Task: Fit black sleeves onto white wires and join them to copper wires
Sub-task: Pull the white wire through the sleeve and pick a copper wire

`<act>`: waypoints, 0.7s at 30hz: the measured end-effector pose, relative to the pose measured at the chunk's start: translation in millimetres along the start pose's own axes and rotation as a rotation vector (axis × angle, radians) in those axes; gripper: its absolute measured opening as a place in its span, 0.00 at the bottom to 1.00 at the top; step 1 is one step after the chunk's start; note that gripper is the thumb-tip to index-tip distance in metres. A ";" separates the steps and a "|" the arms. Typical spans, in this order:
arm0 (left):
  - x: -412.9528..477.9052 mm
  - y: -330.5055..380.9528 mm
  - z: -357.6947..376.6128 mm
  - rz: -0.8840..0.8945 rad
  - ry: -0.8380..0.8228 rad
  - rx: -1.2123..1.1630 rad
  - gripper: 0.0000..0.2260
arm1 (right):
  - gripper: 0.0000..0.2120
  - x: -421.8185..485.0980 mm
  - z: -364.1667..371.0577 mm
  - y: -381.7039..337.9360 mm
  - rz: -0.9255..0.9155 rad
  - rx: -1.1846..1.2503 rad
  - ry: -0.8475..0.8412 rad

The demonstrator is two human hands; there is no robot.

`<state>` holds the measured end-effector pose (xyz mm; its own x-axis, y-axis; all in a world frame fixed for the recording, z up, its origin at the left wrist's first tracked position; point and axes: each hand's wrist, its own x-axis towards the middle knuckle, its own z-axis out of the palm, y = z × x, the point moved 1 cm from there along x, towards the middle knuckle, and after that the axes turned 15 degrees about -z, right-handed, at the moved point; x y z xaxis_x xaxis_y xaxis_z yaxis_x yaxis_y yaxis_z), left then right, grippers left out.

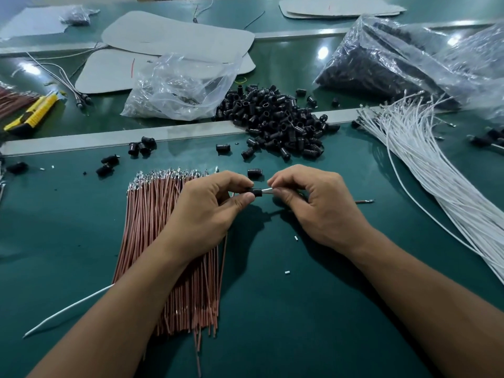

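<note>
Black sleeve (pixel 255 191), ribbed plastic, pinched by left hand (pixel 215 205).

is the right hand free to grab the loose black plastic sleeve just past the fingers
Probably not yet: the right hand pinches a thin wire entering the black sleeve held by the left hand. The loose black plastic sleeve itself lies near, uncovered.

Left hand (pixel 207 211) pinches a black sleeve (pixel 256 192); right hand (pixel 319 205) pinches a wire (pixel 267 190) entering it.

Green tabletop (pixel 300 309) piled with copper wires (pixel 152 214), black sleeves (pixel 278 118), white wires (pixel 425 159), plastic bags (pixel 180 88), probably a yellow cutter (pixel 32 114).
</note>
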<state>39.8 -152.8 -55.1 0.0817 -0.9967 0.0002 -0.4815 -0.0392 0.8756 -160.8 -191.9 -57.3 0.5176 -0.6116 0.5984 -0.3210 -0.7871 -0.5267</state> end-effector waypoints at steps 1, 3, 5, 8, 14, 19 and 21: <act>0.0 -0.1 -0.1 -0.011 -0.008 -0.012 0.07 | 0.02 -0.1 -0.1 0.0 -0.019 -0.022 -0.018; -0.1 0.2 0.5 -0.021 -0.015 -0.028 0.07 | 0.04 0.1 1.6 -1.2 -0.069 -0.099 -0.061; -0.1 -0.1 0.5 -0.027 -0.014 -0.037 0.07 | 0.03 1.5 3.9 -3.2 -0.136 -0.184 -0.081; 0.1 -0.2 1.1 -0.039 -0.032 -0.047 0.07 | 0.02 3.4 6.2 -5.7 -0.180 -0.252 -0.134; -0.2 3.4 2.7 -0.040 -0.078 -0.034 0.08 | 0.03 1.8 10.1 -7.2 -0.055 -0.203 -0.214; 0.1 6.7 5.7 -0.059 -0.073 0.031 0.06 | 0.03 1.6 11.5 -5.3 -0.034 -0.198 -0.222; -0.5 7.8 6.3 -0.064 -0.076 0.041 0.06 | 0.03 1.0 12.2 -4.8 -0.042 -0.201 -0.230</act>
<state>30.5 -153.1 -51.2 0.0479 -0.9945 -0.0930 -0.5129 -0.1044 0.8521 -149.0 -187.7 -61.5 0.6923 -0.5619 0.4527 -0.4341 -0.8255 -0.3607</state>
